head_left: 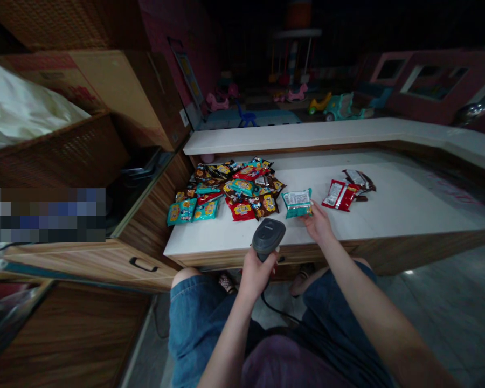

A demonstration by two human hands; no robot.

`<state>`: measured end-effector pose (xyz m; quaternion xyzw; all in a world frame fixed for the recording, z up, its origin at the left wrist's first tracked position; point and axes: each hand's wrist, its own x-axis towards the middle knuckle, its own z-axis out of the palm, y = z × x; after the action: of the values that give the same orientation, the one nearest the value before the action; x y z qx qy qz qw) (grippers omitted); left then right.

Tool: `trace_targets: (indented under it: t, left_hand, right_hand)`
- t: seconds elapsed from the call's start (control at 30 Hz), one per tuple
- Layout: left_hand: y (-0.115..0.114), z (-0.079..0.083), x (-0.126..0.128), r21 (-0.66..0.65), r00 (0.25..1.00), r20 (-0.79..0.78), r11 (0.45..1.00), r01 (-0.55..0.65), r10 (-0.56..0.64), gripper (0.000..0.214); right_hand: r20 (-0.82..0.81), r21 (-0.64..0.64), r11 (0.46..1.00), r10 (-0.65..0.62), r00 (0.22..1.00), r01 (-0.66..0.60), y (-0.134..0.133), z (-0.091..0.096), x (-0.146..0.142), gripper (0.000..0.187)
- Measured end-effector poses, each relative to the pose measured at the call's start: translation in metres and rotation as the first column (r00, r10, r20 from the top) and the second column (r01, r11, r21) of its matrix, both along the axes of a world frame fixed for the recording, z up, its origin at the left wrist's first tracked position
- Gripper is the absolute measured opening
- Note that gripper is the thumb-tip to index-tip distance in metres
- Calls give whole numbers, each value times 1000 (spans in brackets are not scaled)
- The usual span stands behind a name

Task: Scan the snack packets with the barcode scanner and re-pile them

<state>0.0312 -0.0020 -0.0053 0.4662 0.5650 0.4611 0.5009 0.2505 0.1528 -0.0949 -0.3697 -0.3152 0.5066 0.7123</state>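
1. The person sits at a white counter (pixel 408 210), and their knees in blue shorts (pixel 194 312) show below it.
2. The left hand (pixel 257 272) is closed tight around the handle of a dark grey scanner (pixel 269 237).
3. The scanner is held up at the near edge of the counter. Its head points toward the packets.
4. A thin black cord (pixel 275 313) hangs down from the scanner between the knees.
5. The right hand (pixel 318 221) reaches out over the counter. Its fingertips are on the near right corner of a teal packet (pixel 297 202).
6. I cannot tell if the fingers pinch the packet or only touch it.
7. The teal packet lies on the counter with its white label up. It is just beside the scanner's head.
8. A big pile of snack packets (pixel 230 191) lies to the left of the teal packet, very near it. They are teal, red and brown.
9. A red packet (pixel 339 194) lies to the right, and some brown packets (pixel 359 179) touch it at the back.
10. A higher white ledge (pixel 307 134) runs behind the counter.
11. To the left are a wooden drawer with a black handle (pixel 143 265), a brown woven basket (pixel 60 151) and a cardboard box (pixel 117 91).
12. Far back in the dark room stand small ride-on toys (pixel 339 105).
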Motion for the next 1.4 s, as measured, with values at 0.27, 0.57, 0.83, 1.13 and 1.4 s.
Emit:
trace_targets:
  t: [0.27, 0.57, 0.83, 1.13, 1.4]
  left_hand:
    - [-3, 1, -5, -11, 1000, -24, 1000, 2, -2, 26]
    - [-6, -8, -10, -12, 999, -42, 999, -35, 35, 26]
    - [-7, -12, -15, -31, 999, -37, 1000, -3, 2, 28]
    - [-13, -15, -22, -29, 999, -24, 999, -31, 30, 31]
    - [-10, -21, -24, -6, 998, -42, 999, -43, 43, 30]
  right_hand:
    - [810, 492, 853, -522, 266, 174, -3, 25, 76, 32]
    - [918, 365, 930, -350, -185, 53, 22, 1, 131, 41]
    - [925, 354, 901, -376, -47, -251, 20, 28, 32, 37]
    - [976, 114, 851, -193, -104, -513, 36, 32, -64, 71]
    - [851, 192, 903, 40, 523, -383, 14, 12, -49, 46]
